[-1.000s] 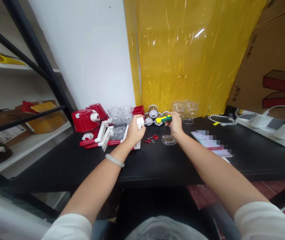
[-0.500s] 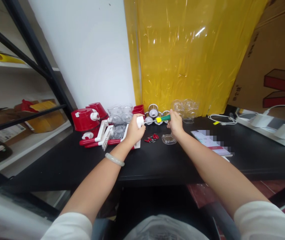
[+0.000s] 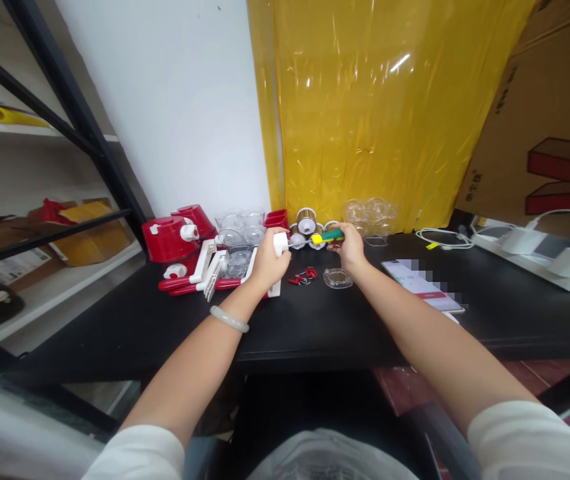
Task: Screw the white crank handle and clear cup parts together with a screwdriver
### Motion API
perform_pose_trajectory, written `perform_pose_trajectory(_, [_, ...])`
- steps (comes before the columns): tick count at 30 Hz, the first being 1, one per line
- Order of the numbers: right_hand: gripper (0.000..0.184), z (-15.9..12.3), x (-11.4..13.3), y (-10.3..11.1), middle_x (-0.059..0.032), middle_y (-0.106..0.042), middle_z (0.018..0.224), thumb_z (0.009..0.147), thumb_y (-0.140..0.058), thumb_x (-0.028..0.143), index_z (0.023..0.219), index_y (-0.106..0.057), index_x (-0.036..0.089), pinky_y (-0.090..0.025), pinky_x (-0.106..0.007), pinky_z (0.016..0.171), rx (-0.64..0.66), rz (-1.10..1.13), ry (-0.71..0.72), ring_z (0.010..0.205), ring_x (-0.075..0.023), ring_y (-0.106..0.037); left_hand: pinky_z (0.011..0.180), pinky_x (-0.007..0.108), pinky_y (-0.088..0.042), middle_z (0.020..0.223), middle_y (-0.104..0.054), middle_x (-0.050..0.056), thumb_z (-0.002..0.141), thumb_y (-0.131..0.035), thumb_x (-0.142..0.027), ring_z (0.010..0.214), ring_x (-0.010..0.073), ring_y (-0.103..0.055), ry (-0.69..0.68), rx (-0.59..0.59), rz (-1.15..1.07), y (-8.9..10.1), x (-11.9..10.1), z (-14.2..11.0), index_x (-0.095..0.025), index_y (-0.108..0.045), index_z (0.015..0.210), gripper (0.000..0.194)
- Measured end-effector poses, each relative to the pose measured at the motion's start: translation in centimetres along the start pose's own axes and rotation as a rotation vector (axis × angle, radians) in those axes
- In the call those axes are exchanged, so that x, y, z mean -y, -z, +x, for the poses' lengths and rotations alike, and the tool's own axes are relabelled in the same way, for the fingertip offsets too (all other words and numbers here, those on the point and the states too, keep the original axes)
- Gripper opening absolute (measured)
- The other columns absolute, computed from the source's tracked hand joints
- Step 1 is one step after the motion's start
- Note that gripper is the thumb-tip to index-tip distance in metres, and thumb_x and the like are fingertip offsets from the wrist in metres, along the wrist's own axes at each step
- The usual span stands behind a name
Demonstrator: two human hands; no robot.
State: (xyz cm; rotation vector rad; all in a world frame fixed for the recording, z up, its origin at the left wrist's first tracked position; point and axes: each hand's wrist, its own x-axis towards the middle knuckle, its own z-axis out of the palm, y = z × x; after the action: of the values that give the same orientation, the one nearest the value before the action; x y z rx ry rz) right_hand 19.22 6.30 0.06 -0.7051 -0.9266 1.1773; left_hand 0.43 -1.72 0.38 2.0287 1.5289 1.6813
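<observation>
My left hand (image 3: 271, 259) is closed around a white round plastic part (image 3: 281, 243), whose flat end faces right. In my right hand (image 3: 349, 245) is a screwdriver (image 3: 329, 237) with a green and yellow handle, held level. Its metal shaft points left and reaches the white part; the exact contact at the tip is too small to make out. Below, between the hands, lies a small pile of red pieces and screws (image 3: 305, 276). A clear plastic piece (image 3: 338, 279) rests on the black table (image 3: 305, 327) beneath my right hand.
Red housings (image 3: 169, 240), white and red frame parts (image 3: 207, 270) and clear cups (image 3: 239, 227) stand at the left. Spools (image 3: 307, 221) and more clear cups (image 3: 372, 217) line the back. A phone (image 3: 422, 285) and a power strip (image 3: 539, 257) lie right.
My right hand's fingers have shifted and loosened slightly around the screwdriver handle, which appears turned a little. My left hand and the white part have stayed in place.
</observation>
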Motion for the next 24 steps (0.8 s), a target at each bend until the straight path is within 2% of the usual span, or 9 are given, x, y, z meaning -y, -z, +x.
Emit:
perform_pose_trajectory(4, [0.013,0.15,-0.16,0.02,0.0058,-0.057,0.068,0.078,-0.057,0.034,0.08,-0.057,0.022,-0.04,-0.022,0.039,0.018,-0.009,0.02,0.041,-0.0069,-0.046,0.079,0.034,-0.056,0.099,-0.069,0.002,0.072,-0.057,-0.005,0.081,0.0187,-0.067,-0.015,-0.006,0.005,-0.1,0.32,-0.02,-0.023,-0.055,0.119,0.051])
perform_pose_trajectory(9, [0.023,-0.07,-0.11,-0.01,0.0087,-0.048,0.057,0.082,-0.062,0.043,0.078,-0.053,0.023,-0.03,-0.018,0.034,0.023,-0.02,0.012,0.037,-0.005,-0.037,0.079,0.034,-0.057,0.098,-0.069,0.001,0.073,-0.056,-0.005,0.08,0.0181,-0.068,-0.004,0.004,-0.005,-0.16,0.44,-0.06,-0.023,-0.054,0.12,0.05])
perform_pose_trajectory(15, [0.037,-0.44,-0.01,0.05,0.0107,-0.035,0.044,0.084,-0.064,0.057,0.074,-0.051,0.024,-0.024,-0.02,0.032,0.054,-0.098,0.038,0.033,-0.0061,-0.03,0.082,0.036,-0.057,0.101,-0.07,0.002,0.074,-0.055,-0.006,0.084,0.019,-0.069,0.016,-0.005,-0.015,-0.15,0.65,0.01,-0.023,-0.054,0.121,0.05])
perform_pose_trajectory(19, [0.04,-0.35,0.01,0.21,0.0111,-0.027,0.038,0.083,-0.064,0.061,0.071,-0.05,0.025,-0.023,-0.022,0.033,0.013,-0.159,0.013,0.032,-0.0083,-0.027,0.085,0.037,-0.056,0.103,-0.069,0.003,0.074,-0.057,-0.006,0.088,0.0204,-0.068,-0.002,0.007,0.033,-0.03,0.6,-0.01,-0.023,-0.054,0.121,0.05])
perform_pose_trajectory(22, [0.037,-0.08,0.19,0.31,0.0087,-0.032,0.037,0.085,-0.063,0.055,0.069,-0.05,0.025,-0.024,-0.024,0.033,-0.037,-0.242,-0.024,0.033,-0.0107,-0.031,0.089,0.039,-0.054,0.107,-0.069,0.005,0.073,-0.058,-0.006,0.094,0.0228,-0.067,-0.048,0.04,0.093,0.17,0.28,-0.07,-0.022,-0.055,0.119,0.049])
perform_pose_trajectory(24, [0.034,0.1,0.48,0.28,0.0061,-0.041,0.039,0.087,-0.059,0.052,0.069,-0.052,0.024,-0.03,-0.025,0.035,-0.054,-0.28,-0.08,0.034,-0.0123,-0.038,0.092,0.04,-0.053,0.108,-0.068,0.006,0.073,-0.058,-0.006,0.097,0.024,-0.067,-0.075,0.06,0.128,0.28,0.07,-0.1,-0.022,-0.056,0.118,0.048])
